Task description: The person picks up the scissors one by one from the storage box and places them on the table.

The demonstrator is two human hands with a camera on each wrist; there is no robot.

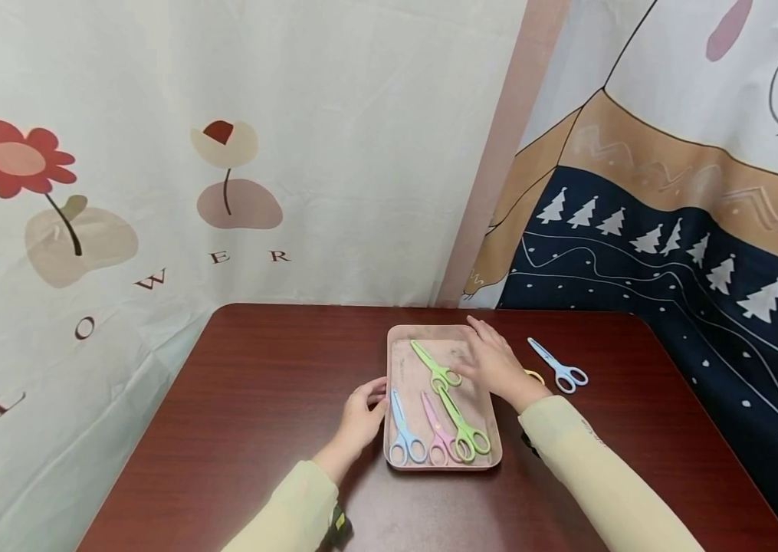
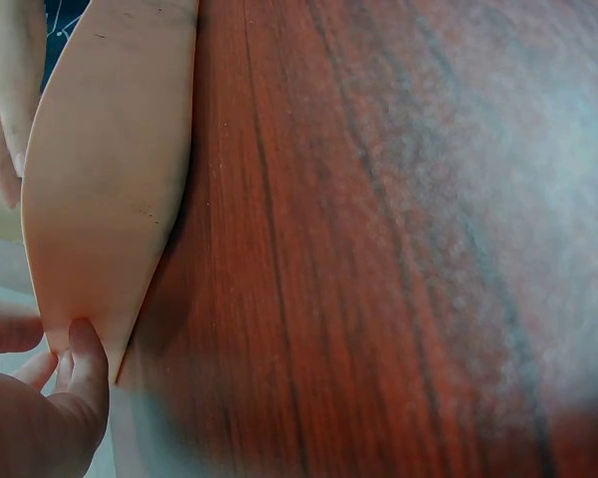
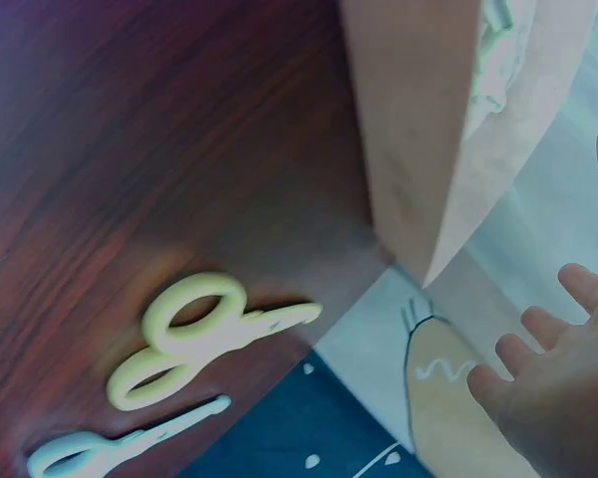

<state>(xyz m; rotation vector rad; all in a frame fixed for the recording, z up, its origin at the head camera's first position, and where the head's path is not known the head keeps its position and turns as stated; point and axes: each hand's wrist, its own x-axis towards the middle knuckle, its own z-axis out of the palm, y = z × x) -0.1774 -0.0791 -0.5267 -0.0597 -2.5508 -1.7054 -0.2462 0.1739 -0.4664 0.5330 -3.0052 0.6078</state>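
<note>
A pink tray [image 1: 405, 360] stands on the table with several scissors in it: light-blue scissors [image 1: 399, 418], pink scissors [image 1: 435, 424], and two green pairs, one being the upper green scissors [image 1: 426, 357]. My left hand [image 1: 359, 420] holds the tray's left side with bent fingers. In the left wrist view its fingertips [image 2: 84, 334] meet the outer wall near the rim. My right hand [image 1: 495, 360] hovers by the tray's far right edge, fingers spread and holding nothing. The right wrist view shows a gap between these fingers [image 3: 548, 324] and the tray wall [image 3: 409, 119].
Yellow scissors [image 3: 194, 339] lie right of the tray, mostly hidden behind my right wrist in the head view. Another light-blue pair of scissors [image 1: 554, 364] lies farther right. The dark red table [image 1: 264, 368] ends at a printed curtain [image 1: 361, 153] behind.
</note>
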